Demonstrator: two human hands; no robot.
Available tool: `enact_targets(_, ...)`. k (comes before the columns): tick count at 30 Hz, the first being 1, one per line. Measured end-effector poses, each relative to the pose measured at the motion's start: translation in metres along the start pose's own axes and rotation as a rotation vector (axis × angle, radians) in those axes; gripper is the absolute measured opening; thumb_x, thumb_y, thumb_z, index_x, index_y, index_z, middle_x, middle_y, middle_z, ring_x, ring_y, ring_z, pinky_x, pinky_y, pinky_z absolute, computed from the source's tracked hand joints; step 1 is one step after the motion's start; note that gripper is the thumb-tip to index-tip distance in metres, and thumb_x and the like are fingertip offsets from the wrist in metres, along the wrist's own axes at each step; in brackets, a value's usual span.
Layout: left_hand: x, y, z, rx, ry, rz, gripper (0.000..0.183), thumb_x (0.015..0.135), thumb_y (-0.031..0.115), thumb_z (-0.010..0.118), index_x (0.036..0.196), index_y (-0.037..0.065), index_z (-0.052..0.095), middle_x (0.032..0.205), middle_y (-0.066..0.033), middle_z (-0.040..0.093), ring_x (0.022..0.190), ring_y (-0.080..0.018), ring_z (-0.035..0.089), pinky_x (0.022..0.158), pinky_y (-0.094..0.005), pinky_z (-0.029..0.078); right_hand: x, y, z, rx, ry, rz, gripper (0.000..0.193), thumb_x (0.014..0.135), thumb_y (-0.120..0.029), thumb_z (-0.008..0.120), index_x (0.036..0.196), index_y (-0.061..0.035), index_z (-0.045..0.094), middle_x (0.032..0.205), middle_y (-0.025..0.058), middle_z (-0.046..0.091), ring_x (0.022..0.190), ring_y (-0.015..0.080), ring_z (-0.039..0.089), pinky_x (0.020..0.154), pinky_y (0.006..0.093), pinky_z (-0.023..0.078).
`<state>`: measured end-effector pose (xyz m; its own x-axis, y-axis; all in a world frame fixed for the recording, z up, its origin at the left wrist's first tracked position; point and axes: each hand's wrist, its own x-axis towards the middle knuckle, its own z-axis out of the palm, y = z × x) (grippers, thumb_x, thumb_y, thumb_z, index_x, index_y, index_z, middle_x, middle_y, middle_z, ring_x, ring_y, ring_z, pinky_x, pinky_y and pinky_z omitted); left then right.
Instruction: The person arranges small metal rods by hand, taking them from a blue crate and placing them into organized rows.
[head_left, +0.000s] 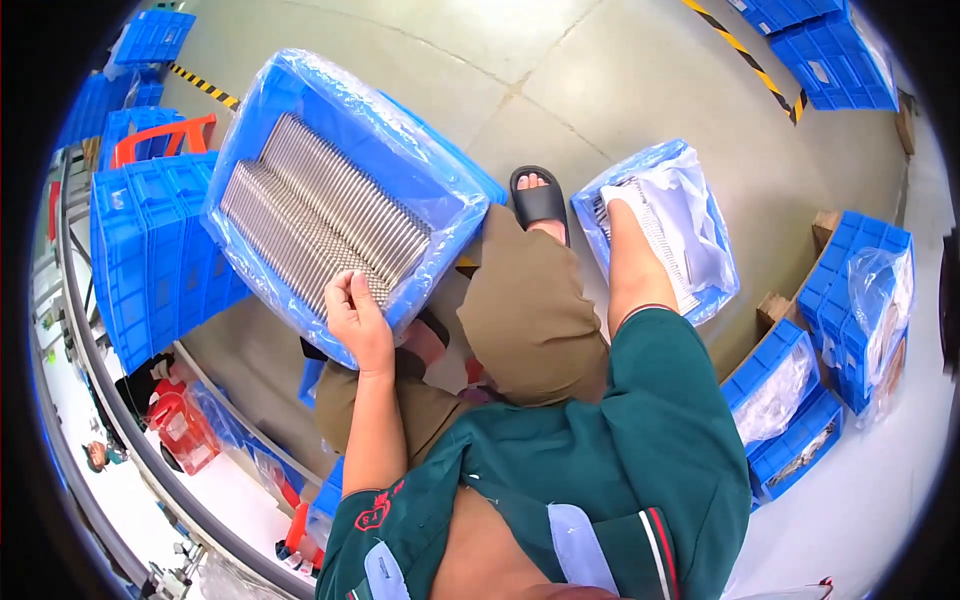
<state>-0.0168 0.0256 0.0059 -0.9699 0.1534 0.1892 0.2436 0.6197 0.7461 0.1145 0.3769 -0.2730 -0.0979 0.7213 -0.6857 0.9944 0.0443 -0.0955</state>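
Note:
My left hand [359, 318] is closed, its fingers curled at the near edge of a large blue crate [440, 175] lined with clear plastic. Slim metal pieces [310, 205] lie in tight, ribbed rows inside that crate, just beyond the fingers. Whatever the fingertips hold, if anything, is too small to make out. My right forearm [636, 255] reaches into a smaller lined blue crate [722, 262], where white sheeting [680, 205] lies over similar metal pieces [655, 232]. The white material covers the right hand, so its fingers are hidden.
Stacked blue crates [150, 245] stand at the left, beside a metal rail [130, 430] and a red bin [185, 430]. More blue crates [850, 300] are at the right. My sandalled foot [539, 200] rests between the two lined crates. Striped tape [745, 60] marks the floor.

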Motion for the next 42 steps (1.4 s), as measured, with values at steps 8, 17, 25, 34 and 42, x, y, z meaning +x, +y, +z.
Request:
enact_targets(8,-0.001,0.000,-0.001,-0.024,0.007,-0.017,0.014,0.088,0.012,0.053,0.088,-0.002,0.055,0.078,-0.0036,0.053,0.065,-0.0098,0.047,0.061,-0.0232,0.041,-0.015,0.007,0.015,-0.038,0.139,-0.048,0.047,0.082,-0.034,0.049,0.122,-0.0084,0.049,0.125,0.0107,0.049,0.117,0.0214,0.045,0.095,0.0272,0.034)
enact_targets(17,-0.002,0.006,0.001,-0.010,-0.010,-0.049,0.014,0.088,0.012,0.053,0.088,-0.002,0.055,0.076,-0.0036,0.053,0.064,-0.0101,0.046,0.060,-0.0232,0.040,-0.025,-0.004,-0.003,-0.067,0.085,0.016,0.043,0.085,-0.028,0.042,0.122,-0.0071,0.049,0.126,0.0122,0.048,0.116,0.0244,0.046,0.094,0.0311,0.037)
enact_targets(25,-0.003,-0.002,-0.004,-0.009,-0.003,-0.056,0.014,0.088,0.012,0.052,0.089,-0.002,0.055,0.075,-0.0030,0.052,0.064,-0.0092,0.045,0.059,-0.0229,0.040,-0.046,-0.010,-0.003,0.041,0.149,0.083,0.035,0.084,-0.026,0.046,0.107,-0.0040,0.060,0.110,0.0153,0.059,0.101,0.0256,0.058,0.084,0.0329,0.045)
enact_targets(34,-0.004,0.000,0.012,-0.097,0.008,-0.009,0.015,0.089,0.014,0.051,0.089,-0.001,0.054,0.072,0.0022,0.047,0.060,-0.0037,0.038,0.054,-0.0184,0.033,0.031,0.067,0.021,0.021,0.241,-0.048,0.034,0.084,-0.022,0.042,0.105,-0.0030,0.060,0.097,0.0180,0.062,0.088,0.0282,0.061,0.073,0.0393,0.048)
enact_targets(42,0.000,0.002,-0.005,-0.074,0.104,-0.044,0.015,0.089,0.014,0.051,0.090,-0.001,0.054,0.073,-0.0040,0.052,0.064,-0.0113,0.046,0.060,-0.0246,0.041,-0.029,0.074,-0.024,1.856,-0.411,0.335,0.016,0.090,-0.024,0.044,0.081,-0.0108,0.050,0.061,0.0052,0.048,0.051,0.0210,0.046,0.051,0.0369,0.043)
